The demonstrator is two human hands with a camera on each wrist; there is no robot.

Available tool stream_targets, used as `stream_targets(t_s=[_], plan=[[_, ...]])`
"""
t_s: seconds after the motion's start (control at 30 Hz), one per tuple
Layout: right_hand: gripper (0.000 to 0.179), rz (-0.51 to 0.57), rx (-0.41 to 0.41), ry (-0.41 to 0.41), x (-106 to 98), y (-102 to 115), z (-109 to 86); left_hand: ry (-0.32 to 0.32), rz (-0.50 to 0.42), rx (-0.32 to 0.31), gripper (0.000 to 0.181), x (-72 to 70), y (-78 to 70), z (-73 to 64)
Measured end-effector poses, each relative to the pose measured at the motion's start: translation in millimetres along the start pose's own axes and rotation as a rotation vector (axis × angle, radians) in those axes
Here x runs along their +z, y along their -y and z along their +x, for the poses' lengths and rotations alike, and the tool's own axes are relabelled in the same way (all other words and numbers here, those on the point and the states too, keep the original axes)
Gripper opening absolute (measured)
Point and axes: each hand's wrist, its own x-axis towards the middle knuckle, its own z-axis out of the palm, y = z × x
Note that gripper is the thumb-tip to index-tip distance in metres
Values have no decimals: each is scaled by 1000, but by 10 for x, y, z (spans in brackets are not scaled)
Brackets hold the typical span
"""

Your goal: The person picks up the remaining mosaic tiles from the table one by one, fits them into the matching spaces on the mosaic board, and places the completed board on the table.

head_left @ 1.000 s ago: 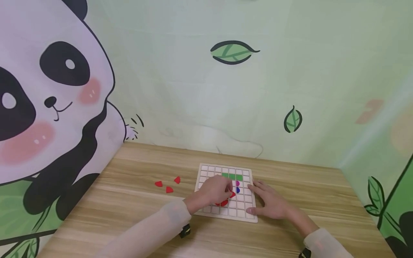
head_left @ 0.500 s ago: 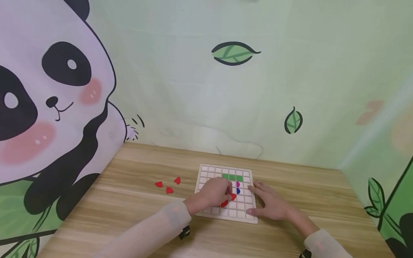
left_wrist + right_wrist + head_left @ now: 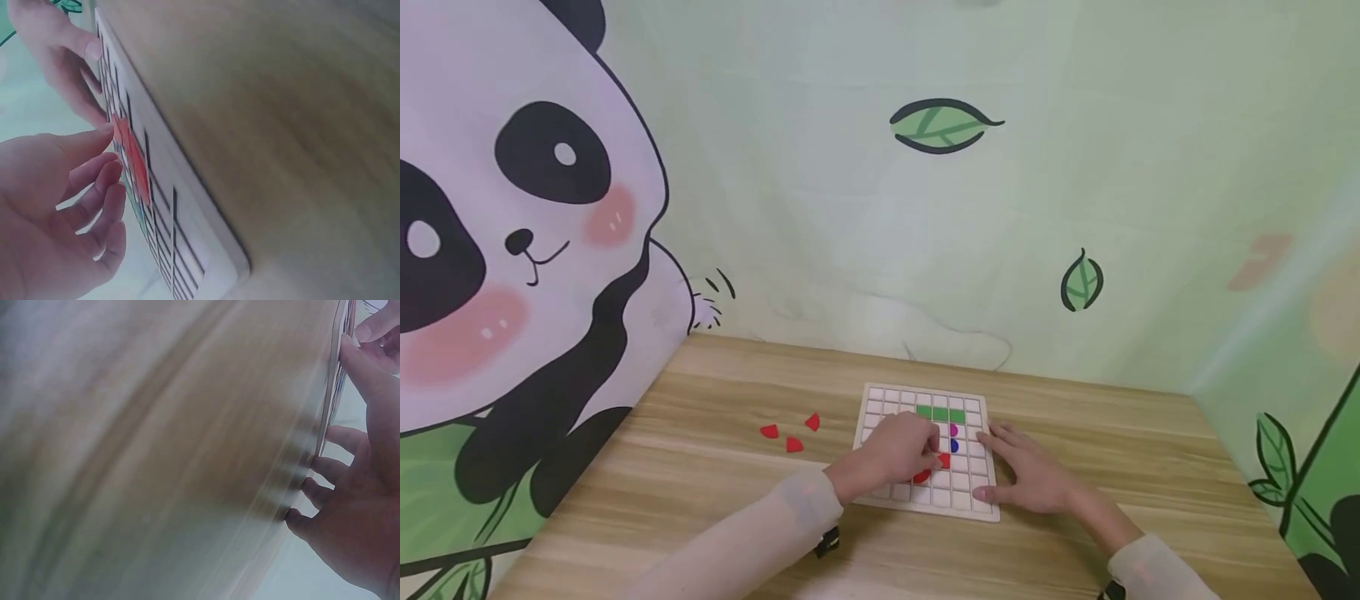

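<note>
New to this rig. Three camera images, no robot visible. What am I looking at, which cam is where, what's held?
No machine here: a person works with two bare hands. The wide picture comes from a head-worn camera looking forward and down. The two sideways-looking close-ups come from cameras on the left and right wrists.

On the wooden table lies a white gridded board. It carries a row of green pieces, a magenta piece, a blue piece and some red ones. Three loose red pieces lie left of it.

The left hand has its fingertips at a red piece on the board; pinched or just touched, I can't tell. The right hand rests against the board's right side, holding no piece.
</note>
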Motion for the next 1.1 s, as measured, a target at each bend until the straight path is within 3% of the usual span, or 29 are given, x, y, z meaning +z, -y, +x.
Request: stream_targets(t_s=[0.3, 0.57, 0.83, 1.1], plan=[[97, -12, 6, -5, -5, -20, 1, -19, 7, 81, 16, -47, 107, 10], [97, -12, 2, -5, -1, -51, -2, -19, 30, 169, 17, -20, 45, 36], [97, -20, -31, -11, 43, -41, -19, 28, 59, 181, 17, 70, 48, 81], [95, -23, -46, -31, 33, -24, -14, 13, 102, 172, 18, 89, 75, 94]])
